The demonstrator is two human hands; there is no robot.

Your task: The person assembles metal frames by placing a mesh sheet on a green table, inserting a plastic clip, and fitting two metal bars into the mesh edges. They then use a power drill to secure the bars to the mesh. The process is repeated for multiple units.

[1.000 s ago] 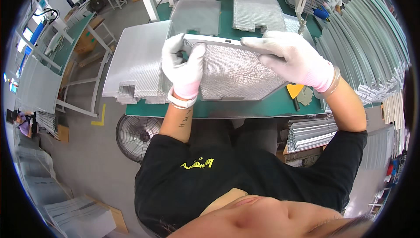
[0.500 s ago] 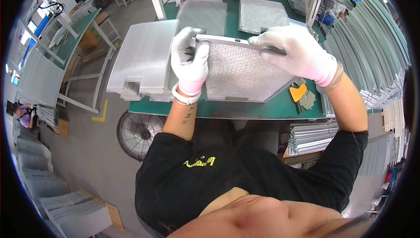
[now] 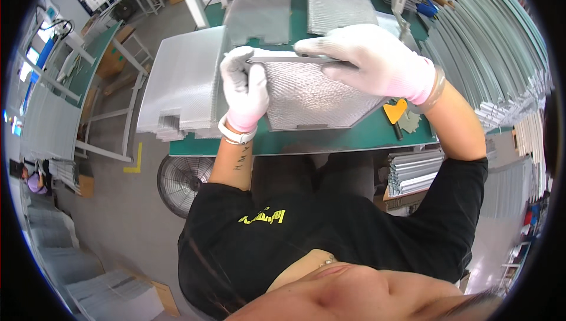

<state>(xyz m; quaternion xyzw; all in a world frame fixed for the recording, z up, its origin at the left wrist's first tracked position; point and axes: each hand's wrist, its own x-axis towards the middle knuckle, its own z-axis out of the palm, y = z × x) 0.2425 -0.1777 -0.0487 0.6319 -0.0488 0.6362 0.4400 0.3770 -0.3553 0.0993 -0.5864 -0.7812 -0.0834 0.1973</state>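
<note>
A silvery metal mesh filter panel (image 3: 312,97) with a thin frame stands tilted over the green worktable, its near edge low by the table's front. My left hand (image 3: 244,88), in a white glove, grips the panel's upper left corner between curled fingers and thumb. Along the top frame edge lies my right hand (image 3: 374,64), also gloved, with the forefinger stretched along the rim and the thumb on the mesh side. That hand covers the panel's upper right part. To the right, an orange scraper (image 3: 395,112) with a dark handle lies beside small grey pieces (image 3: 411,122).
A stack of mesh panels (image 3: 186,67) stands left on the green worktable (image 3: 318,143). Two more piles, a grey sheet pile (image 3: 258,20) and a mesh pile (image 3: 341,10), lie behind. Long metal strips (image 3: 489,56) fill the right. A floor fan (image 3: 187,184) stands below left.
My right hand has slid left along the panel's top edge, its forefinger now reaching nearer the left hand. The whole view has shifted slightly; the left hand keeps its grip on the corner.
</note>
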